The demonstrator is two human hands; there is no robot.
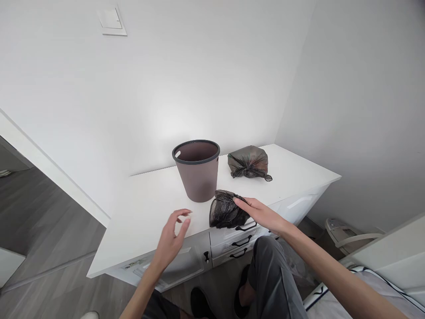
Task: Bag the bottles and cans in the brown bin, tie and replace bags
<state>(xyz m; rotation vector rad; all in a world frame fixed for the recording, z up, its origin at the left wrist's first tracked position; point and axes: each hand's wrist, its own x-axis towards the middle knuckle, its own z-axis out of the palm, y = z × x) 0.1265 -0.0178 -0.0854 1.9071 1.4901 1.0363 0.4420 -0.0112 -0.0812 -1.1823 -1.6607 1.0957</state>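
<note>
My right hand [254,209] grips a crumpled black plastic bag [227,212] at its upper right side, holding it over the front edge of the white cabinet top [149,199]. To the left of the bag, my left hand [174,232] hovers with thumb and fingers curved apart and nothing between them. Just behind both hands a mauve trash can [199,179] with a dark grey rim stands upright. A filled, knotted black garbage bag [249,161] rests on the cabinet top to its right.
Drawers with black handles [242,241] and a cabinet door [179,261] form the front below. White walls [206,79] rise behind and to the right. A light switch [112,20] is at upper left. Beside my legs [275,274], a pale folded item [348,232] lies at lower right.
</note>
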